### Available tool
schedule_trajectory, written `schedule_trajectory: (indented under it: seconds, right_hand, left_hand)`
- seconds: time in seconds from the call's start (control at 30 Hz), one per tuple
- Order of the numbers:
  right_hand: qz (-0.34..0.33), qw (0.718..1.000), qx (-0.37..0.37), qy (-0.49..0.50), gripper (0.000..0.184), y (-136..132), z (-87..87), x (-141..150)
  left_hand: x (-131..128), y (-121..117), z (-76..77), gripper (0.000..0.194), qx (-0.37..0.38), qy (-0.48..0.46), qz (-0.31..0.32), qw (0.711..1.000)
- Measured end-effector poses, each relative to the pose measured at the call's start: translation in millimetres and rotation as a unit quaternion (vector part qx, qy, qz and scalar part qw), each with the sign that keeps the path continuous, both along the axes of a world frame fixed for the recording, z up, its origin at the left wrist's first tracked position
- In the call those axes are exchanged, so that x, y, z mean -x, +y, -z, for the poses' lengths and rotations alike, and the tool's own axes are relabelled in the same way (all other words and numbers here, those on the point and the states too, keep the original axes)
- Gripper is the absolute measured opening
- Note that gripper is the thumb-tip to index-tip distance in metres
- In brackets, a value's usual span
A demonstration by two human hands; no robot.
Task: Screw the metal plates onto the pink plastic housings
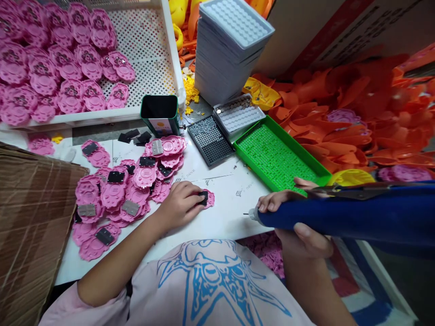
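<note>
Two bare hands of yours are over the white table. Your left hand (183, 202) is partly closed, palm down, with its fingers on the black plate (204, 198) of a small pink part (211, 199) that lies on the table in front of you. Your right hand (314, 242) is wrapped around a blue power tool (299, 215), fingers over the top and thumb on the near side; the tool's thin metal tip points left toward that part, apart from it.

To the left of your left hand you have a heap of pink parts (112, 190), some with black plates and some with silver ones. Beyond the heap are loose black pieces (132, 135) and an open dark green container (159, 113). Farther back, a white crate (146, 40) holds rows of pink parts. Near the middle you have a black tray (217, 151) partly filled with small metal pieces, a white tray (239, 118) beside it, and an empty-looking green tray (278, 158). A tall stack of white trays (224, 59) stands behind them, and orange pieces (322, 122) are piled at right.
</note>
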State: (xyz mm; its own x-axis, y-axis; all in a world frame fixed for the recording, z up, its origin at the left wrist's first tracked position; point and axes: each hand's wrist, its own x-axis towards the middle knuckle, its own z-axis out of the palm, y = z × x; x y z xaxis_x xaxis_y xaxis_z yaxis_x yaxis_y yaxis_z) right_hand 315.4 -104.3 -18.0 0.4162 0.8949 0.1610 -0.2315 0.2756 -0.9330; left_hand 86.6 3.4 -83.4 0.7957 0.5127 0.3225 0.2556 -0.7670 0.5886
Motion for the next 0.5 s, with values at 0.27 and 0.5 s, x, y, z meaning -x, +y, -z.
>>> schedule_trajectory:
  seconds: [0.27,0.5]
  right_hand:
    - [0.003,1.0,-0.001,-0.002,0.034,1.0,-0.5,0.5]
    - [-0.002,1.0,0.001,-0.007,0.035,1.6,0.2,-0.3]
  left_hand:
    - [1.2,0.9,0.9,0.013,-0.004,0.01,0.01,1.0]
    - [0.7,1.1,0.3,0.013,-0.002,0.014,0.011,1.0]
